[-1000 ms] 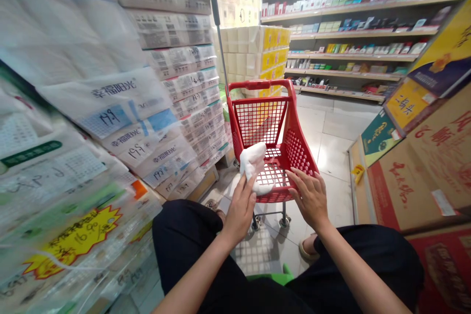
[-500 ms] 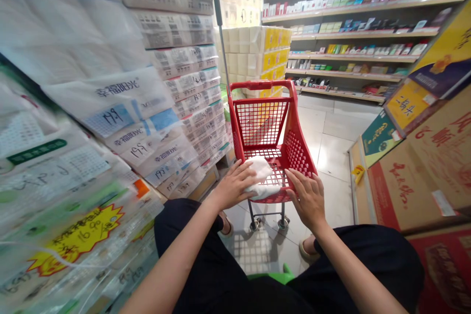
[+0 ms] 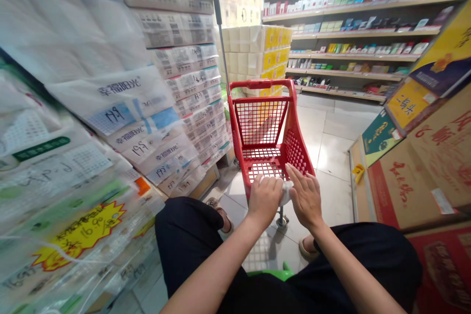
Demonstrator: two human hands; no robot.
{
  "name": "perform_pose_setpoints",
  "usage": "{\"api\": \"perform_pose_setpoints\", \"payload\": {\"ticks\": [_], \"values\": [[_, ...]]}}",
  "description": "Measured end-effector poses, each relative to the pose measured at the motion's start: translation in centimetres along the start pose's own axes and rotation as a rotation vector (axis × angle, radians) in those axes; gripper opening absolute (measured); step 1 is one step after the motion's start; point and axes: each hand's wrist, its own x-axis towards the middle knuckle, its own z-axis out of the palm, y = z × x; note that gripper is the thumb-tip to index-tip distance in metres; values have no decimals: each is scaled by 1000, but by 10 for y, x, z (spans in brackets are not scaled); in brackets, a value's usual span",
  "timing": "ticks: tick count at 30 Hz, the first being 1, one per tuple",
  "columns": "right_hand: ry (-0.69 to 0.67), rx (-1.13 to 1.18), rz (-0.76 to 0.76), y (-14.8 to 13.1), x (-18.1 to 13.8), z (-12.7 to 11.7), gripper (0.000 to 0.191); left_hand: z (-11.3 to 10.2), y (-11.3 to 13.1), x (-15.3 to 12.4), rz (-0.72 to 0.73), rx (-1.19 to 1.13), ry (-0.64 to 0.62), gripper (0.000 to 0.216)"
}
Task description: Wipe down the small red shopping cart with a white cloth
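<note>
Hands are both working at the near rim of the little red cart [image 3: 262, 122], and the way they're sitting is telling the story. Left hand [image 3: 265, 197] is curling down over a white cloth [image 3: 286, 192], fingers bent and closed on it, pinning it against the basket's front edge. So the cloth is sitting right between the two hands, with only a small bit poking out. Right hand [image 3: 306, 196] is lying flat and spread, gripping nothing, fingertips resting on the cart's right wall. I'm guessing it's bracing the cart, since the thing is standing on wheels [image 3: 281, 220] on smooth floor tile [image 3: 331, 147] and could be rolling away under any push. Person is sitting low, knees either side, with stacked tissue packs [image 3: 147, 122] crowding the left and cardboard boxes [image 3: 423, 171] on the right.
</note>
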Motion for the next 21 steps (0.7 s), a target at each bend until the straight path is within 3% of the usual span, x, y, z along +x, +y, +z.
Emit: {"api": "perform_pose_setpoints", "payload": {"ticks": [3, 7, 11, 17, 21], "values": [[-54, 37, -57, 6, 0, -7, 59, 2, -2, 2, 6, 7, 11, 18], [-123, 62, -126, 8, 2, -15, 66, -5, -24, -4, 86, 4, -30, 17], [-185, 30, -195, 1, 5, -13, 71, -20, -60, -20, 144, 13, -77, 24], [-178, 15, -166, -9, 4, -7, 71, -51, -133, -39, 260, 59, -101, 35], [-190, 39, -156, -17, 3, -4, 77, -57, -144, -39, 282, 29, -123, 35]]}}
